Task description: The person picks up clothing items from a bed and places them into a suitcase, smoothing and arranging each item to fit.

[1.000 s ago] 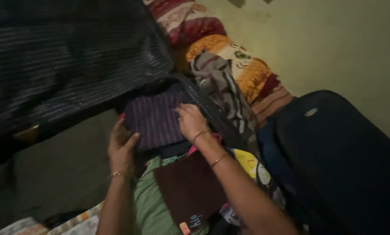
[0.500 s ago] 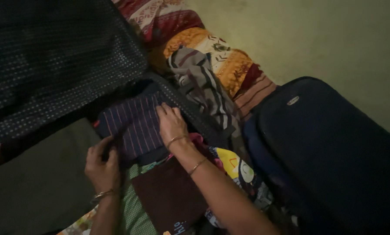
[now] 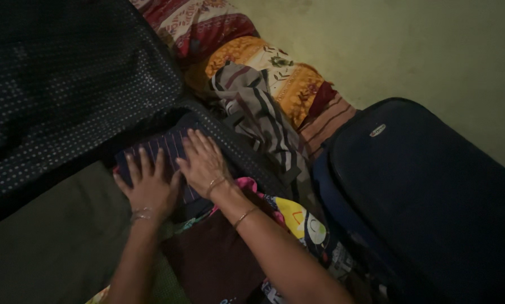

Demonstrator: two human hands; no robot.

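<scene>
My left hand point(image 3: 148, 188) and my right hand point(image 3: 205, 160) lie flat, side by side, fingers spread, pressing on a folded dark purple striped cloth point(image 3: 162, 145). The cloth sits inside an open suitcase, under its raised dotted dark lid point(image 3: 66, 84). Both wrists wear thin bangles. Below my hands lie a dark maroon cloth point(image 3: 213, 262) and a colourful printed cloth point(image 3: 300, 219). Neither hand grips anything.
A closed dark blue suitcase point(image 3: 432, 197) stands at the right. A grey striped garment point(image 3: 258, 115) drapes over patterned red and orange bedding point(image 3: 252, 56) at the back. A pale green wall point(image 3: 421, 50) rises behind. A dull green surface point(image 3: 49, 242) lies at the left.
Both hands have moved from holding the striped cloth's edges to lying flat on top of it. The view has shifted so things sit further left and lower.
</scene>
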